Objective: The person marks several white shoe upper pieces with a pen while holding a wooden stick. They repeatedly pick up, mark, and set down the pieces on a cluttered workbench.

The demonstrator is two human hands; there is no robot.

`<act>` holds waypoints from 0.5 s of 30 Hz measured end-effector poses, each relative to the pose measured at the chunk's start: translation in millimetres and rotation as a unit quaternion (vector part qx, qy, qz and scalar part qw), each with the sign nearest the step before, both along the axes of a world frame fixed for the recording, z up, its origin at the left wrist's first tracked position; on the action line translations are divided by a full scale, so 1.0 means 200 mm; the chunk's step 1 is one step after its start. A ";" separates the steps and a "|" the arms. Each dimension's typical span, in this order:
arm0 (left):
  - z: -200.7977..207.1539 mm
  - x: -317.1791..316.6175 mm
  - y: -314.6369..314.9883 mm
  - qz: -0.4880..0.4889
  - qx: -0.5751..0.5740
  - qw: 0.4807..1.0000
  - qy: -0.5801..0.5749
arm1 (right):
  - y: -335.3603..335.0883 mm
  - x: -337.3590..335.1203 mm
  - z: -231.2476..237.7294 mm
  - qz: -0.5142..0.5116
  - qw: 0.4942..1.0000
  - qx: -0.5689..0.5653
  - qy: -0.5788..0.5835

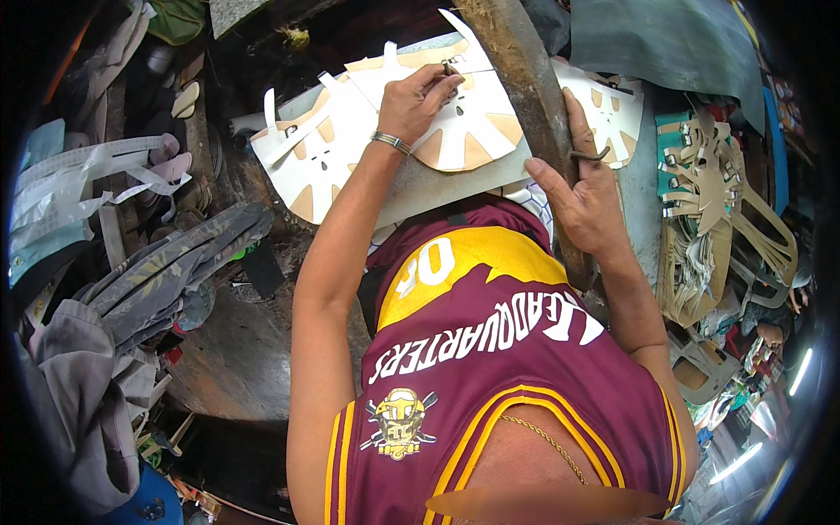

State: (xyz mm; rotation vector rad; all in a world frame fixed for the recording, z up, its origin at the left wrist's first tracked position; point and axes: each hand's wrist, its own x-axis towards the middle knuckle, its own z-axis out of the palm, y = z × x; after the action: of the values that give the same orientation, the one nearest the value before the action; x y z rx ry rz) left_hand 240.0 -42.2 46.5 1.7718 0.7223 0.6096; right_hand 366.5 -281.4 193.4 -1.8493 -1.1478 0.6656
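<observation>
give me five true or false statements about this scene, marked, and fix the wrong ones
1. The left hand is over a white-and-tan cut-out piece. True.
2. Something is worn on the right wrist, not the left. False: a bracelet circles the left wrist.
3. A dark curved object shows by the right hand. True.
4. The person's top is plain green. False: the jersey is mainly maroon and yellow.
5. The wooden beam looks dark brown. True.

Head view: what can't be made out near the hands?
All in the head view:
- Small dark item at left hand's fingertips: too small to identify.
- Right hand's curled fingers: hidden by the hand itself.
- Rightmost white-and-tan cut-out's left edge: behind wooden beam.
</observation>
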 end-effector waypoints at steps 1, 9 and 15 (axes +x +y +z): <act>0.00 0.00 0.00 -0.001 0.005 1.000 0.005 | 0.00 0.00 0.00 0.000 1.000 0.006 0.000; -0.02 0.01 0.01 -0.010 0.028 1.000 0.008 | 0.00 0.00 -0.01 0.008 0.999 0.011 -0.029; -0.06 0.01 0.02 -0.024 0.099 0.995 0.005 | 0.02 -0.01 0.01 0.006 1.000 0.009 -0.008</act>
State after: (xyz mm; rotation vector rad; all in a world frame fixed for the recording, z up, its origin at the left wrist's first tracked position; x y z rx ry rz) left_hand 241.1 -38.2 35.1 1.9715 0.6412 0.6582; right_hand 363.9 -278.0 195.1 -1.8361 -1.1719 0.6461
